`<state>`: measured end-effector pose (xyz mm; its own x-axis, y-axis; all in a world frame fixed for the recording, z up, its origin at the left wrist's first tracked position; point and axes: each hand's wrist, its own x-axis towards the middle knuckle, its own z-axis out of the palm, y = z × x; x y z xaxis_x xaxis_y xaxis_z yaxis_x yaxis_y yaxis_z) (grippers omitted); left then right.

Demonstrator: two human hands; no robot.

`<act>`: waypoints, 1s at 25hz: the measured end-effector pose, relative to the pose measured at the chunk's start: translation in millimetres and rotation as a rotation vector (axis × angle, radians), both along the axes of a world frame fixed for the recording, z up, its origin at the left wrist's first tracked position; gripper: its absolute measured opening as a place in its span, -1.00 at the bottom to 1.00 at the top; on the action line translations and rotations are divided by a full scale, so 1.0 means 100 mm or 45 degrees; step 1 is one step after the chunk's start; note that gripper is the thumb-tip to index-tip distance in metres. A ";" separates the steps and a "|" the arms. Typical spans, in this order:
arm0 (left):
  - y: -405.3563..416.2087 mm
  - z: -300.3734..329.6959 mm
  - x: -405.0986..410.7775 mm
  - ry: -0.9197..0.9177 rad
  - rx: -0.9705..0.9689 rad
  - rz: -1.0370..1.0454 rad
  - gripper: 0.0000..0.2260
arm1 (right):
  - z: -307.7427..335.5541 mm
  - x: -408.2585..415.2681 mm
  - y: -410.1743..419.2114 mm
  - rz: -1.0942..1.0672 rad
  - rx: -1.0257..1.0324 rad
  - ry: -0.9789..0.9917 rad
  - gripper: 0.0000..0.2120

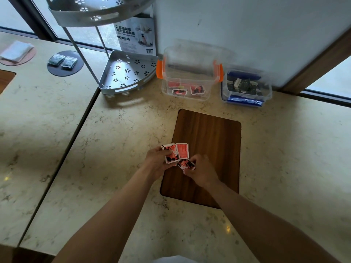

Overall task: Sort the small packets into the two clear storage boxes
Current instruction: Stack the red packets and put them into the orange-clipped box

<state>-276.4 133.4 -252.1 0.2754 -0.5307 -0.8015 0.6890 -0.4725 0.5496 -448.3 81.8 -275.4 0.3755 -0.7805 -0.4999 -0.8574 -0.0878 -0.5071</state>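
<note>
My left hand grips a fan of red packets over the left edge of the wooden board. Close beside it, my right hand pinches another crumpled red packet. At the back stands the clear box with orange latches, open, with a few red packets inside. To its right sits the clear box with blue latches, filled with dark green packets.
A metal corner shelf rack and its carton stand back left of the boxes. Two dark packets lie on a round dark coaster on the left counter, with a folded white cloth beyond. A seam divides the two marble counters.
</note>
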 end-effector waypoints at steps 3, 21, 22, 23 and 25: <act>0.06 0.04 -0.02 0.029 0.020 -0.005 -0.79 | -0.03 0.00 0.10 -0.049 -0.066 -0.016 -0.69; 0.39 0.15 0.05 -0.021 0.087 -0.238 -0.60 | 0.31 0.17 0.03 -0.068 0.255 -0.566 -0.85; 0.40 0.16 0.05 0.003 0.069 -0.256 -0.58 | 0.32 0.21 0.03 0.032 0.244 -0.548 -0.83; 0.40 0.17 0.05 0.032 0.054 -0.257 -0.55 | 0.32 0.26 0.03 0.088 0.217 -0.517 -0.79; 0.38 0.14 0.06 0.075 0.022 -0.245 -0.53 | 0.30 0.36 0.02 0.084 0.152 -0.473 -0.72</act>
<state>-270.2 171.4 -238.6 0.1230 -0.5552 -0.8226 0.6158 -0.6073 0.5020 -412.7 84.3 -245.8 0.5953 -0.6931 -0.4064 -0.6079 -0.0579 -0.7919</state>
